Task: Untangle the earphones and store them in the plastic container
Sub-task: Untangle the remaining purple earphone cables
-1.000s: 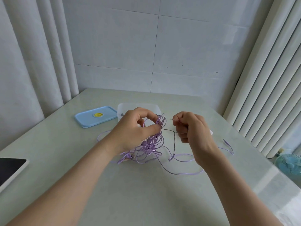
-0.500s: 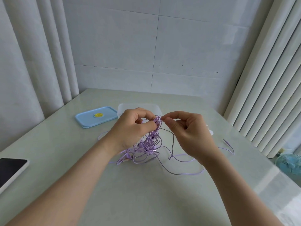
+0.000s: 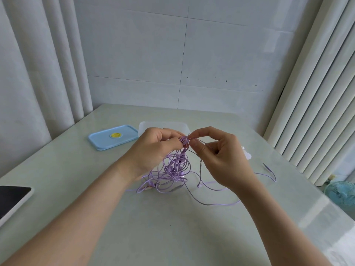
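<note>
A tangle of purple earphones [image 3: 173,170] hangs over the table's middle, with loose loops trailing on the tabletop and a plug end [image 3: 268,167] lying far right. My left hand [image 3: 151,150] pinches the top of the bundle. Right beside it, my right hand [image 3: 217,156] pinches a strand between thumb and forefinger, fingertips almost touching the left hand's. The clear plastic container [image 3: 163,124] stands just behind my hands, mostly hidden by them.
A light blue lid [image 3: 113,137] with a yellow centre lies left of the container. A tablet [image 3: 13,198] sits at the left table edge. Curtains hang at left and right, a tiled wall behind, and a small fan [image 3: 342,192] stands beyond the right edge.
My right hand has moved left from a closed fist apart from the bundle up to the left hand's fingertips, now pinching a strand at the bundle's top. The left hand stayed in place.
</note>
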Tool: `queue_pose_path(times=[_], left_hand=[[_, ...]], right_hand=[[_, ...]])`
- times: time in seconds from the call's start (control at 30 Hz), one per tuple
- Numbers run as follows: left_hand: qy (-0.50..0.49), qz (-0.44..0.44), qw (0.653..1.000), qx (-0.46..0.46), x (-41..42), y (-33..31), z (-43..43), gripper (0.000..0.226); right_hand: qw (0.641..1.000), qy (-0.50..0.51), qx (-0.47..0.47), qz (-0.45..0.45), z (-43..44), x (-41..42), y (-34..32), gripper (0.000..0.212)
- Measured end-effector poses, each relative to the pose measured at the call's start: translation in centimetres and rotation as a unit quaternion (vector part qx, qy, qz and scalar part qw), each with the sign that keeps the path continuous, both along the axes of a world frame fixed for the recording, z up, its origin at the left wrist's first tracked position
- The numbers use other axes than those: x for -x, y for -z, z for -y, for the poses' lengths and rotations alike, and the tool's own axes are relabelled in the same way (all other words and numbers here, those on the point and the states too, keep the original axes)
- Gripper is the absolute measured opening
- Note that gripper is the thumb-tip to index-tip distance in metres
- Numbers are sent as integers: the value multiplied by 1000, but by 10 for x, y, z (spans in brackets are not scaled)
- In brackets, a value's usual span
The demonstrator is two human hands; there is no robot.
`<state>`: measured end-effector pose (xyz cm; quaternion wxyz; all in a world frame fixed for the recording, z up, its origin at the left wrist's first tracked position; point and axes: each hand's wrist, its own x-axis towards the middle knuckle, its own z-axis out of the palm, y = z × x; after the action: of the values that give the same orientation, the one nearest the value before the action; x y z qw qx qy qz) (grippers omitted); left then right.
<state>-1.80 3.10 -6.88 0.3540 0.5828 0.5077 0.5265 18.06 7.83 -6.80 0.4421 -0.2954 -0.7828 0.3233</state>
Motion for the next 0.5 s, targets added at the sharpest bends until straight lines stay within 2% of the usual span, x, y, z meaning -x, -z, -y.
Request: queue_pose_path(times=[0.2,0.3,0.4,0.5], left_hand=[[23,8,1000,14,-1,-4,5,23],[31,5,999,15,0,-1,3,18],[34,7,999,19,2,3,1,24],[26,-18,999,10,2,4,2,12]], right_hand=[[999,-33,-10,12,4,-1,-3,11],[1000,-2,-28,13,3,0,-3,7],[1000,20,-23,1,2,0,-3,7],[1000,25,-14,5,4,1,-4,10]])
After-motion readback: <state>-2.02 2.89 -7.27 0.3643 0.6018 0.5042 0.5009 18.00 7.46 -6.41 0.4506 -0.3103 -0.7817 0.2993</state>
